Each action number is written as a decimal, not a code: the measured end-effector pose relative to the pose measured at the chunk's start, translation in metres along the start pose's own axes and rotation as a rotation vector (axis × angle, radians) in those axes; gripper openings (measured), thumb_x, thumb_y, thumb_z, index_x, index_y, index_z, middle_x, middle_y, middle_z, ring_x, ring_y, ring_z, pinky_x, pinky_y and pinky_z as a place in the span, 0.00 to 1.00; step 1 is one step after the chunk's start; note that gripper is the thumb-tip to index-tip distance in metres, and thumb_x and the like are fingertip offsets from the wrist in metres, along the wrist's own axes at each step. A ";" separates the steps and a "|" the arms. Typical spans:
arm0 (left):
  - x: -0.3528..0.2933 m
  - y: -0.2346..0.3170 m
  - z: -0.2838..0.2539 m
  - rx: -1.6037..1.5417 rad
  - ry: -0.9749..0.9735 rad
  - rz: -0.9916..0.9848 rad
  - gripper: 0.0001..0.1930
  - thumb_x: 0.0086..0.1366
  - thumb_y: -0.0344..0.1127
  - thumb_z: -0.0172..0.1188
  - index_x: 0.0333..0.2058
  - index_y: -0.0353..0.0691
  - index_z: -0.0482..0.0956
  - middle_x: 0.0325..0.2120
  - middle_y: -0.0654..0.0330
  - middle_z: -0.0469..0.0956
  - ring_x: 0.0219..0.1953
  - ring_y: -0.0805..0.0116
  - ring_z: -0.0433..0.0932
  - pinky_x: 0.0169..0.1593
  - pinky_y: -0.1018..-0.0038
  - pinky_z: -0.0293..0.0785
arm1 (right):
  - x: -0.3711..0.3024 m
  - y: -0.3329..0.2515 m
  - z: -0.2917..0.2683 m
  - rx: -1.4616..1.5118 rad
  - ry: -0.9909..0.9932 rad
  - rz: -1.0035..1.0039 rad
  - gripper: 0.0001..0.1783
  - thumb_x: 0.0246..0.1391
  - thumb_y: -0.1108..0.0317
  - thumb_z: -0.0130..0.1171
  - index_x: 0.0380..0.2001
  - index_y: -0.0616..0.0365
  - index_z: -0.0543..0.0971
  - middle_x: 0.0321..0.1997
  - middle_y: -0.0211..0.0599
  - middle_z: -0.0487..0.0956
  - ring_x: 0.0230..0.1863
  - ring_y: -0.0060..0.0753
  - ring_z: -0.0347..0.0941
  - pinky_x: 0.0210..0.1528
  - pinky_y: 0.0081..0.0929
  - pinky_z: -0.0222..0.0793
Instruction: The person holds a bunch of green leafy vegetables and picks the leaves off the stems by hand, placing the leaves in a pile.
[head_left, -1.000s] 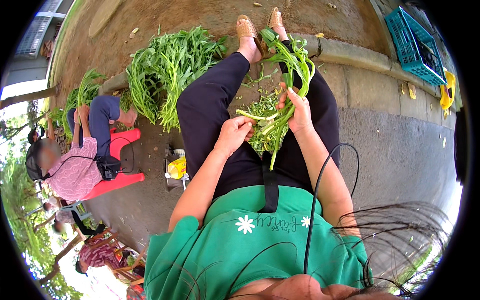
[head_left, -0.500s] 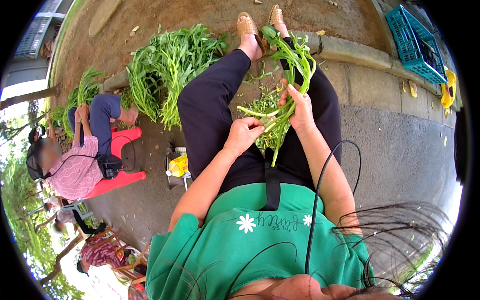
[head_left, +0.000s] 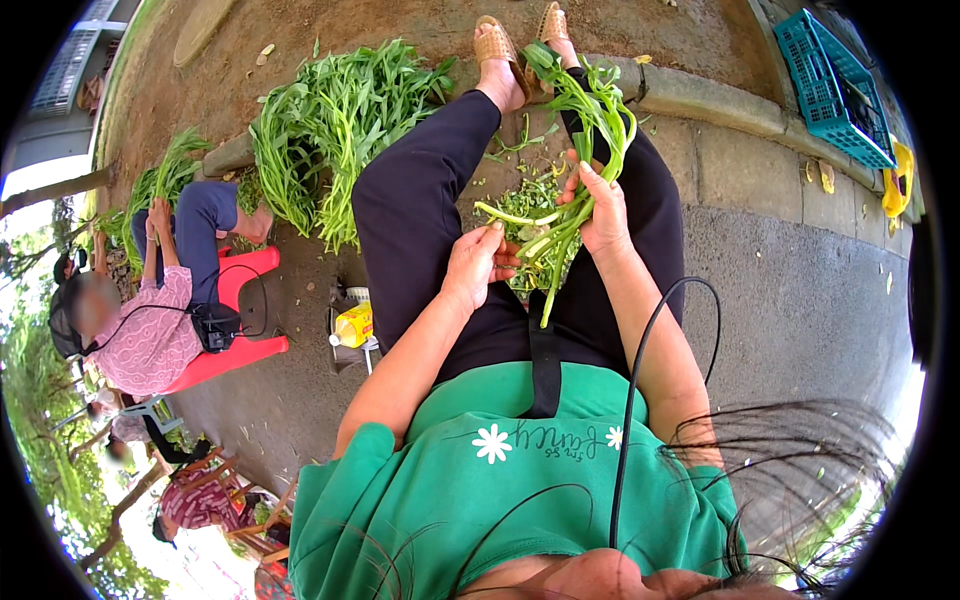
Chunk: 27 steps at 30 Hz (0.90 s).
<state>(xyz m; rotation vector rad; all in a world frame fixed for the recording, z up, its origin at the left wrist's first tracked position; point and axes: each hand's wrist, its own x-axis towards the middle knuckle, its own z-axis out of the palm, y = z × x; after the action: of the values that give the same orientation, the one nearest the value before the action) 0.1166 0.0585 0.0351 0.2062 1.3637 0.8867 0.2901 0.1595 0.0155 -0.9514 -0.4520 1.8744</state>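
1. Head view, centre: the right hand is closed around a bundle of green stems, which runs from leafy tops at the upper centre to bare ends pointing down and left.
2. Left of those ends, the left hand has its thumb raised and its fingers loosely curled; whether it pinches a stem I cannot tell.
3. Below and behind the bundle, leafy scraps lie on the ground between the legs in dark trousers; hands and stems hide part of them.
4. Upper left of centre, a large heap of leafy greens lies beside the left leg. The tan sandals are at the top centre.
5. Left of the left thigh is a yellow bottle.
6. At the left, a co-worker in a pink patterned top sits on a red stool, both hands at more greens.
7. Upper right, a teal crate stands near a yellow bag, past the stone curb.
8. A black cable loops across the right forearm, and loose hair veils the lower right.
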 end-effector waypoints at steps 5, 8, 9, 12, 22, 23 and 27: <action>0.008 -0.010 -0.004 0.049 -0.014 0.181 0.03 0.62 0.29 0.54 0.34 0.38 0.73 0.31 0.61 0.77 0.33 0.72 0.77 0.36 0.77 0.74 | 0.000 0.000 0.000 0.008 0.006 -0.001 0.20 0.55 0.62 0.55 0.49 0.61 0.73 0.23 0.28 0.71 0.23 0.22 0.67 0.31 0.26 0.69; 0.021 -0.018 0.003 0.235 -0.007 0.264 0.09 0.61 0.27 0.54 0.40 0.33 0.76 0.33 0.62 0.77 0.34 0.77 0.74 0.39 0.80 0.69 | 0.001 0.001 -0.001 0.053 -0.003 -0.006 0.17 0.54 0.64 0.57 0.46 0.59 0.75 0.23 0.29 0.73 0.23 0.24 0.69 0.29 0.25 0.70; 0.026 -0.020 0.004 0.286 -0.004 0.242 0.08 0.61 0.28 0.55 0.39 0.32 0.77 0.32 0.63 0.78 0.33 0.78 0.73 0.38 0.81 0.68 | 0.001 0.000 -0.001 0.055 -0.005 -0.003 0.17 0.54 0.64 0.57 0.46 0.59 0.75 0.23 0.29 0.73 0.23 0.24 0.69 0.29 0.25 0.70; 0.041 -0.019 0.005 0.694 0.081 0.249 0.08 0.58 0.31 0.59 0.32 0.31 0.79 0.24 0.63 0.78 0.25 0.77 0.72 0.32 0.79 0.67 | 0.000 -0.001 0.000 0.062 -0.013 0.000 0.17 0.55 0.64 0.56 0.46 0.60 0.75 0.23 0.29 0.72 0.23 0.24 0.68 0.29 0.26 0.70; 0.020 -0.007 -0.003 0.224 -0.019 0.424 0.09 0.62 0.22 0.49 0.40 0.33 0.75 0.29 0.62 0.76 0.27 0.78 0.73 0.33 0.82 0.71 | -0.002 -0.003 0.001 0.059 -0.007 -0.004 0.17 0.54 0.64 0.56 0.46 0.60 0.74 0.23 0.29 0.72 0.22 0.23 0.68 0.29 0.25 0.69; 0.011 -0.002 -0.003 0.196 -0.019 0.431 0.10 0.62 0.22 0.49 0.42 0.33 0.74 0.29 0.63 0.76 0.27 0.79 0.73 0.33 0.82 0.71 | -0.001 -0.003 0.002 0.058 -0.010 -0.003 0.17 0.54 0.64 0.56 0.46 0.60 0.74 0.23 0.29 0.72 0.22 0.24 0.68 0.29 0.25 0.69; -0.010 0.013 0.000 0.087 -0.047 0.573 0.20 0.62 0.24 0.54 0.53 0.33 0.65 0.29 0.63 0.73 0.26 0.80 0.71 0.35 0.83 0.71 | -0.001 -0.001 0.001 0.048 -0.005 -0.001 0.18 0.54 0.64 0.57 0.46 0.59 0.74 0.23 0.29 0.72 0.22 0.24 0.68 0.28 0.25 0.70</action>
<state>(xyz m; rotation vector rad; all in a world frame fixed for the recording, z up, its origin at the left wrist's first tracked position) 0.1114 0.0607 0.0510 0.7045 1.3190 1.2848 0.2900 0.1595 0.0169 -0.9146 -0.4085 1.8794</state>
